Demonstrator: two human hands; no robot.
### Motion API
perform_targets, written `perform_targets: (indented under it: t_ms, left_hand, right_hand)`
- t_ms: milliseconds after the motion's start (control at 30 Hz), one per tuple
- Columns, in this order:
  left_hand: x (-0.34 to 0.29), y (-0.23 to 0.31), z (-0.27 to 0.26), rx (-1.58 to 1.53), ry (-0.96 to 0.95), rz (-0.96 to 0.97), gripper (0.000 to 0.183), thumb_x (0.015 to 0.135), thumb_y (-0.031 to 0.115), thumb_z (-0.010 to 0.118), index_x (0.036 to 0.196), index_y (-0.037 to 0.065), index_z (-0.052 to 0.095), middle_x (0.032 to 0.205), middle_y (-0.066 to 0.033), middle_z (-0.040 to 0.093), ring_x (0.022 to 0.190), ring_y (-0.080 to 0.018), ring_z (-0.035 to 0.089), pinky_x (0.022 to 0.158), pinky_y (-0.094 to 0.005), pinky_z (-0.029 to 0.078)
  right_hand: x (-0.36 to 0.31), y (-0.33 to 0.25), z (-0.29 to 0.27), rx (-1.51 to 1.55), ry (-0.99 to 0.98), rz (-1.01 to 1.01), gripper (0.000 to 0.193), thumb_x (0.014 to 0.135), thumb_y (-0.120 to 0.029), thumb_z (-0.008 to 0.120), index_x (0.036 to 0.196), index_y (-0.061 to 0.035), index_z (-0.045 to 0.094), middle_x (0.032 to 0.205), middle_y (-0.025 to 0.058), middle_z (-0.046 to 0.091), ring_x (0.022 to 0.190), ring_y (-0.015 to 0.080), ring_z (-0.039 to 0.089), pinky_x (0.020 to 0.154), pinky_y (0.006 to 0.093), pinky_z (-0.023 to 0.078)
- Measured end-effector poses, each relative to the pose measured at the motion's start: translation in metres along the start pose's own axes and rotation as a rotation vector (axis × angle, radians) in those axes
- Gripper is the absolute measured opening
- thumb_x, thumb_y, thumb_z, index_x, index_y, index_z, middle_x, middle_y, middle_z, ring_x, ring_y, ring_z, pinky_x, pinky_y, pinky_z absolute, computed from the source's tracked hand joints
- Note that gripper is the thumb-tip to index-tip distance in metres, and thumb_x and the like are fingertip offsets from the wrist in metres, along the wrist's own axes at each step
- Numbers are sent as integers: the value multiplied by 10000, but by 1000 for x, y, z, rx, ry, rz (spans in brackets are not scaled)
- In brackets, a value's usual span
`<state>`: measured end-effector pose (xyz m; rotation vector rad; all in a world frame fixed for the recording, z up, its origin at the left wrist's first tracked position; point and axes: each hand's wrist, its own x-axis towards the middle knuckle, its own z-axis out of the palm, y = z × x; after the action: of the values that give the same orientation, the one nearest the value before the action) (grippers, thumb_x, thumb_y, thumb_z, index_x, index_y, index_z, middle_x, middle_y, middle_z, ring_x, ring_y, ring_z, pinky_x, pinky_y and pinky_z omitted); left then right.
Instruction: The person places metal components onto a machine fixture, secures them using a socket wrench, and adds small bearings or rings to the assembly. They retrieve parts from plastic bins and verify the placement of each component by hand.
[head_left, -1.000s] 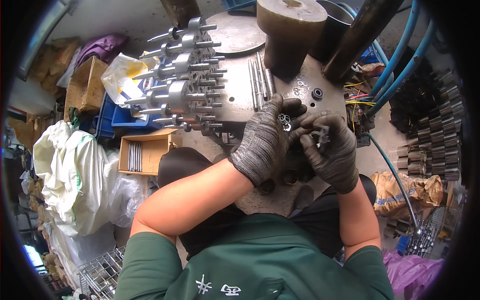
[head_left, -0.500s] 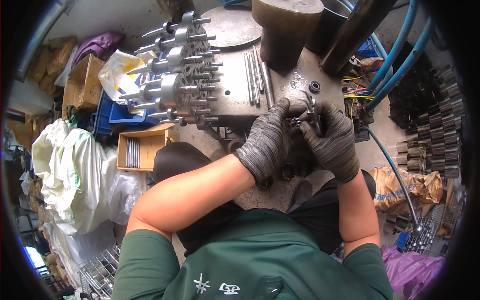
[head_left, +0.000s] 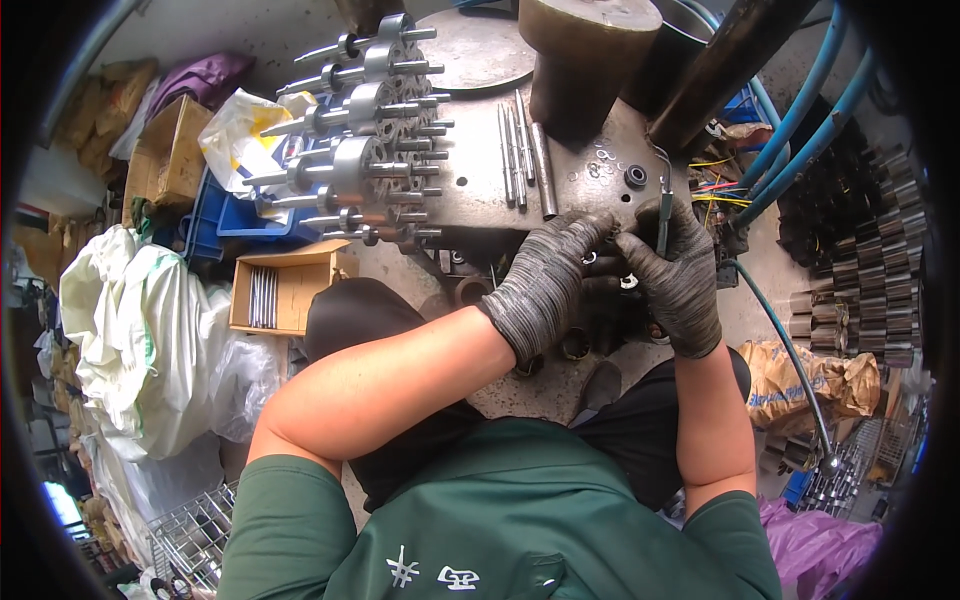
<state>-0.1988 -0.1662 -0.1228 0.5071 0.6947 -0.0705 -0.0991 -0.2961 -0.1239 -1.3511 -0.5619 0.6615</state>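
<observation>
Both my hands wear grey knit gloves and meet at the front edge of a metal bench (head_left: 475, 190). My right hand (head_left: 682, 275) is closed round bent-tip pliers (head_left: 665, 212), whose thin curved tip points away from me. My left hand (head_left: 555, 278) is closed, with fingertips pinched beside the right thumb. Small shiny metal rings (head_left: 590, 258) show at the left fingertips; the fingers partly hide them. Just beyond my hands, a dark round bearing (head_left: 635, 177) and several small loose rings (head_left: 605, 157) lie on the bench.
Several steel rods (head_left: 513, 160) lie on the bench. Shafts with round metal rotors (head_left: 360, 165) are stacked at its left. A thick metal column (head_left: 575, 95) stands behind. A cardboard box (head_left: 305, 295) of pins sits at left. Blue hoses (head_left: 800, 120) run at right.
The pliers have swung from between my hands to upright in my right palm. My right fingers have opened out somewhat, and the left fingertips have moved right, showing small rings.
</observation>
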Motion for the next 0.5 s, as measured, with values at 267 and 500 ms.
perform_targets:
  t_ms: [267, 500]
  left_hand:
    - [13, -8, -13, 246, 38, 282, 236, 1001, 234, 647, 1145, 49, 621, 950, -39, 667, 825, -135, 643, 702, -256, 553]
    - [15, -11, -14, -61, -46, 204, 198, 985, 191, 624, 1114, 40, 620, 958, -67, 676, 789, -150, 650, 700, -259, 546]
  right_hand:
    - [3, 10, -5, -245, -22, -91, 240, 882, 7, 714, 1088, -17, 592, 914, 51, 651, 824, 122, 637, 762, 269, 546]
    - [2, 15, -10, 35, 67, -55, 250, 871, -1, 725, 1083, -26, 595, 940, 51, 651, 816, 121, 637, 737, 257, 540]
